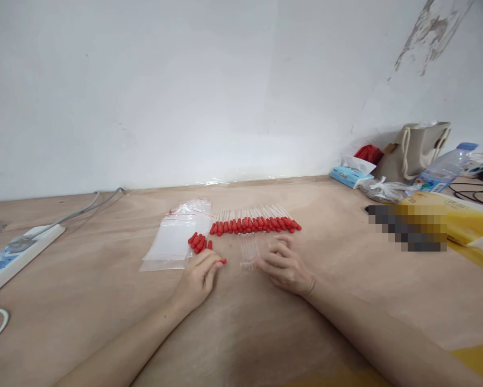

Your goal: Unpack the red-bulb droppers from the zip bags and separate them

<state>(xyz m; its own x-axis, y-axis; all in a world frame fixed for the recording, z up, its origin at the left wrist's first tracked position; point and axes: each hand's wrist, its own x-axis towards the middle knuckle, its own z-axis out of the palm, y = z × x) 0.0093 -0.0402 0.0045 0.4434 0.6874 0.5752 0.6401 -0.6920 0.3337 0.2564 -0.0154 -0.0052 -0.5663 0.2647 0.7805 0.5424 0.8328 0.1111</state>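
My left hand [201, 274] is closed in a pinch on a small red rubber dropper bulb [224, 261], whose end sticks out past the fingertips. Just beyond it lies a little heap of loose red bulbs [198, 242]. Several clear glass dropper tubes [249, 248] lie side by side between my hands. My right hand [288, 267] is bent over their right side, thumb and index closed at the near end of a tube and the other fingers raised. Behind them stretches a row of droppers with red bulbs [255, 224], their glass stems pointing to the wall.
Clear zip bags [171, 242] lie stacked left of the droppers. A power strip [27, 252] with a grey cable is at far left. On the right are a tissue pack [351, 174], a cloth bag [403, 153], a plastic bottle [443, 169] and a yellow package [451, 215].
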